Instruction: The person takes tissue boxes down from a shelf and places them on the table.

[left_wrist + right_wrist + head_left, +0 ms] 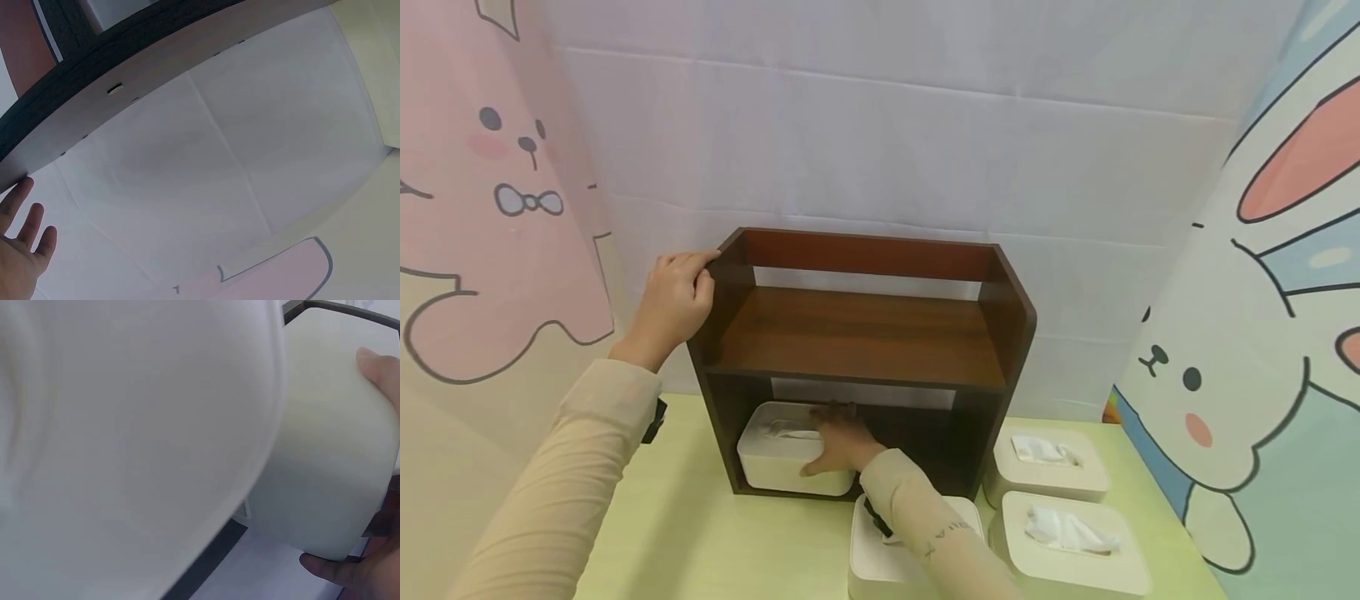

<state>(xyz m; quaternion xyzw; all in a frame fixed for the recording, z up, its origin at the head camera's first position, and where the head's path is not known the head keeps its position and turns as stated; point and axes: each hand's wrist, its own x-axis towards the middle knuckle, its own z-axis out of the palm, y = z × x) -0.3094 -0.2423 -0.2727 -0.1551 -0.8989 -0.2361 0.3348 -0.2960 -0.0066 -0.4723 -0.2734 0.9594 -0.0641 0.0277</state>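
Note:
A dark brown two-tier wooden shelf [857,333] stands on the table. My left hand [673,300] holds the upper part of its left side panel; in the left wrist view, fingers [30,225] show beside the panel's outer face. In the lower compartment, at the left, sits a cream tissue box [778,467] with a tissue in its top slot. My right hand [842,442] grips this box at its right end, thumb on the front, other fingers partly hidden. The right wrist view shows the thumb [378,369] against the box wall [331,425].
Another cream box [880,550] stands before the shelf, partly under my right forearm. Two more tissue boxes, a rear one [1037,483] and a nearer one [1067,575], stand right of the shelf. A white cloth [887,150] hangs behind, with cartoon-printed cloths at both sides.

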